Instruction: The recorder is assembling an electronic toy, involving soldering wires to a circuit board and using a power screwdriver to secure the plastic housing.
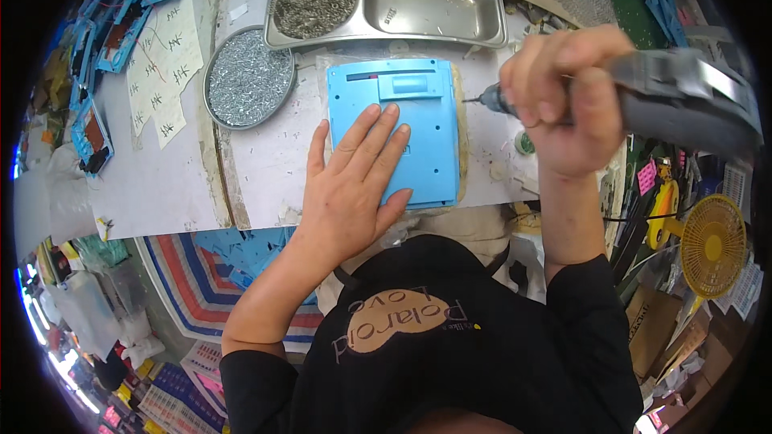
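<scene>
A light-blue plastic casing (418, 137) lies flat near the table's front edge, with several dark screw holes and a raised cover toward its far end. My left hand (354, 169) rests on its left half, fingers spread flat and holding nothing. To the right, my right hand (567, 88) is wrapped round a dark grey electric screwdriver (683, 96). Its thin bit points left toward the casing, apart from it. Left of the casing stands a round metal dish (249, 76) full of small silvery screws.
A steel compartment tray (434, 4) with small metal parts stands behind the casing. Blue plastic pieces (129, 44) and marked paper (167, 64) lie at the far left. A yellow fan (713, 245) is at the right. Below the table sits a striped bag (181, 297) with blue pieces.
</scene>
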Available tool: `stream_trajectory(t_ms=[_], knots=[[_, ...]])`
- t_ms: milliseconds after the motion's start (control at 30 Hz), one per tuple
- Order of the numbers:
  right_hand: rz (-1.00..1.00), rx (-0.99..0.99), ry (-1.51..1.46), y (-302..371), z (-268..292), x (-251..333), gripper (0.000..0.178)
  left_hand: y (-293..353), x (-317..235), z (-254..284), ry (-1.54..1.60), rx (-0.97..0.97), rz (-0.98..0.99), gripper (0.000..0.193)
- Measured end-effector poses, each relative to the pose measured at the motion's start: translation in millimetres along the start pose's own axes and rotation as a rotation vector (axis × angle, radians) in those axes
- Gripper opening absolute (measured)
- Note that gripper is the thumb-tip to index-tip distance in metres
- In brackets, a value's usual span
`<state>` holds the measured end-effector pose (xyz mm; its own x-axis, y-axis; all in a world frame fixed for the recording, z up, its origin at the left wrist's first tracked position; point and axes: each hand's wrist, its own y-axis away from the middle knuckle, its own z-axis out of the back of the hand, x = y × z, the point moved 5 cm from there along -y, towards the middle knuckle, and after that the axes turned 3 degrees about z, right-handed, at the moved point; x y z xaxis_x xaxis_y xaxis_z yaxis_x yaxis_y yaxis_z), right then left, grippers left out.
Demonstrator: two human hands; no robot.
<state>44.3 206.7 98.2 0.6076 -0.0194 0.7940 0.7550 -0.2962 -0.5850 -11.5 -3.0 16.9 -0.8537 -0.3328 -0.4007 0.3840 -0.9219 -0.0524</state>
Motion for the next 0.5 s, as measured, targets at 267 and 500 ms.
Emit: stream_trajectory(t_ms=[267,500], knots=[[-0.102,-0.033,0.037,19.9,-1.3,-4.3,0.018,-1.3,-2.7,3.1,-0.014,-0.016,-0.018,0.067],[-0.147,-0.061,0.195,56.8,-15.0,3.9,0.027,-1.3,-1.8,3.2,0.068,-0.053,-0.034,0.064]])
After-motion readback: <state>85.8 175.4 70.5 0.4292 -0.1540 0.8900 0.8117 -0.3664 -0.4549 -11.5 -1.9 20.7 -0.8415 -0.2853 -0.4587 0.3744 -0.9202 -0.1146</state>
